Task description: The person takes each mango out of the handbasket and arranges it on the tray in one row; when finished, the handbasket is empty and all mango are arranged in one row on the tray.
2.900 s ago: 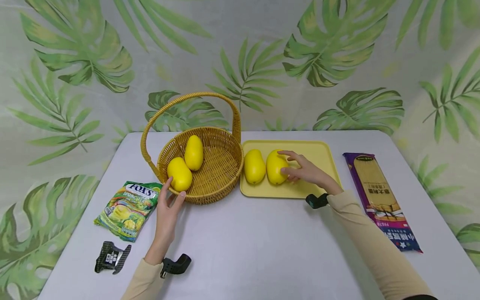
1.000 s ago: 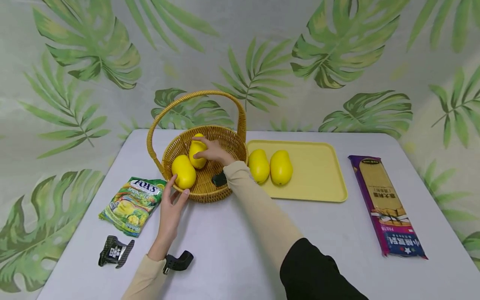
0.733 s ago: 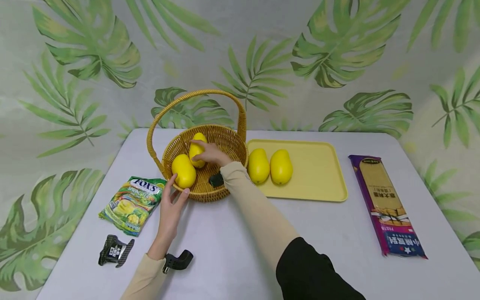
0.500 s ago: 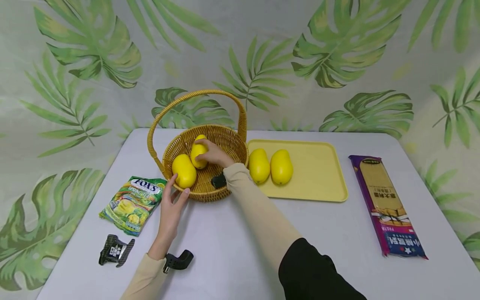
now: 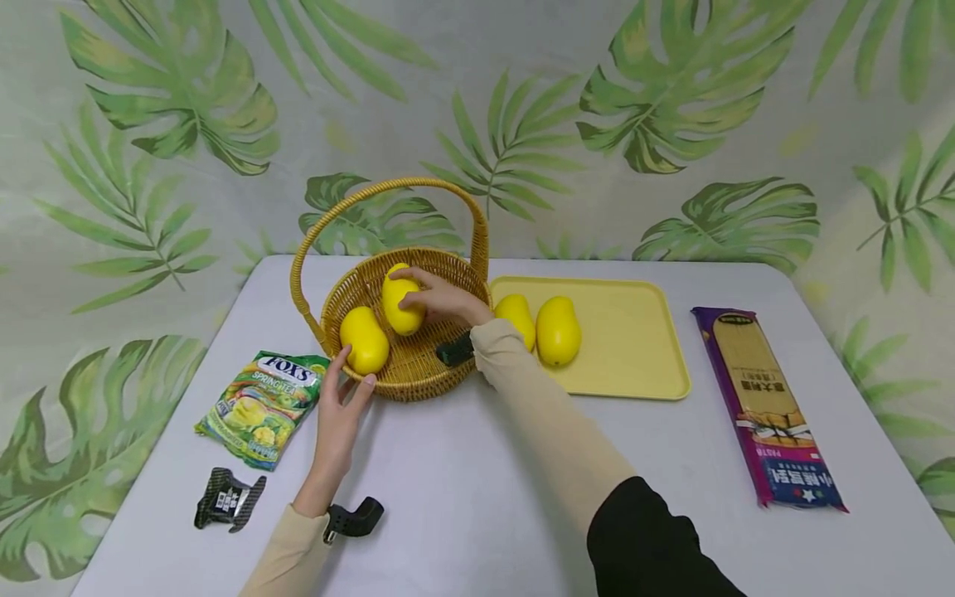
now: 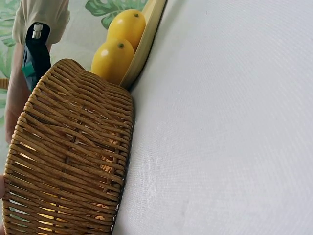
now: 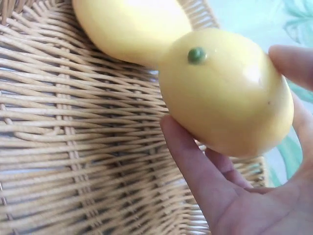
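Observation:
In the head view my right hand (image 5: 448,300) reaches into a wicker basket (image 5: 429,365) and grips a yellow mango (image 5: 401,307) between thumb and fingers. Up close in the right wrist view, this mango (image 7: 227,93) shows a small green stem end. Left of it in the basket lies a second mango (image 5: 364,340). My left hand (image 5: 337,423) rests on the basket's near-left rim, thumb and fingers spread, fingertips close to that second mango. Most of the left hand is out of the left wrist view, where the basket's woven wall (image 6: 73,147) fills the left side.
To the right, a yellow tray (image 5: 627,332) bears a mango (image 5: 516,319) beside the basket and another mango (image 5: 558,332). A pasta packet (image 5: 768,406) lies far right. Left are a green candy bag (image 5: 261,410) and a small black packet (image 5: 228,501). The basket's tall handle (image 5: 388,186) arches above.
Earlier my right hand was at a mango on the tray; then it moved into the basket. In the last half second it has shifted slightly right with the gripped mango. The left hand stays put.

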{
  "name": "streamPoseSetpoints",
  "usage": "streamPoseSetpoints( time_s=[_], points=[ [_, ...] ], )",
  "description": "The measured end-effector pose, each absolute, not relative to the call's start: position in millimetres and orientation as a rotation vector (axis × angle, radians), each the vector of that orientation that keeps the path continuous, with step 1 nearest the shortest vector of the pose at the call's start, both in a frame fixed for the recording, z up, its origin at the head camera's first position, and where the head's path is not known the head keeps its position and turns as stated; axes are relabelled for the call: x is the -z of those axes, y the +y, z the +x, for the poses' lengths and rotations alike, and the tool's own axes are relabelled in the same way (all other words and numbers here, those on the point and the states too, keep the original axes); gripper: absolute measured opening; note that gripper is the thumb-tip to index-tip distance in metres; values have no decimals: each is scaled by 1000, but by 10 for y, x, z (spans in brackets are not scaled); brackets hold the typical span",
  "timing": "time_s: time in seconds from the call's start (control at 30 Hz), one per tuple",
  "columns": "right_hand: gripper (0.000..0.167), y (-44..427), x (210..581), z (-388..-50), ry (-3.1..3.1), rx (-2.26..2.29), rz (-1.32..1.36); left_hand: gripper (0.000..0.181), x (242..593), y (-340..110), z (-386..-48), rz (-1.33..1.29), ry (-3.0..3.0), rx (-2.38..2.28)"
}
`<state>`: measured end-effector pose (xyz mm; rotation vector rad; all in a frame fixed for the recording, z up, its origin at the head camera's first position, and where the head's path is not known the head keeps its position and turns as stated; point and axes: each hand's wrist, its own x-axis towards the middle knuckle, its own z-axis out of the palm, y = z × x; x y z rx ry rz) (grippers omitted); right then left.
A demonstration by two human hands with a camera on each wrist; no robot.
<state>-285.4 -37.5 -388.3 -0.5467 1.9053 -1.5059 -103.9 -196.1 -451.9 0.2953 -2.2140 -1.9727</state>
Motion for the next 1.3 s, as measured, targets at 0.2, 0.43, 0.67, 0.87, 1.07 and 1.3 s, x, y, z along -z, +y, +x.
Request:
streamPoseSetpoints(
  time_s=[0.2, 0.43, 0.67, 0.87, 1.07, 1.3],
  points=[
    [52, -210, 3778, -2856, 1806, 1545, -587, 62, 4477, -1956, -1039, 314, -2205, 2006],
    [49, 78, 3682, -2786, 1756, 1571, -680, 61, 4481, -1949, -1044, 310, -2208, 1993],
    [49, 444, 3618, -2695, 1709, 1580, -719, 60, 4525, -1951, -1049, 293, -2208, 1965],
    [53, 810, 3621, -2646, 1761, 1527, -699, 60, 4505, -1947, -1042, 266, -2200, 1972],
    [56, 1181, 3686, -2634, 1802, 1526, -685, 61, 4502, -1953, -1038, 262, -2201, 1971],
    [59, 1609, 3722, -2601, 1861, 1600, -585, 61, 4539, -1968, -1047, 277, -2210, 1960]
  ],
)
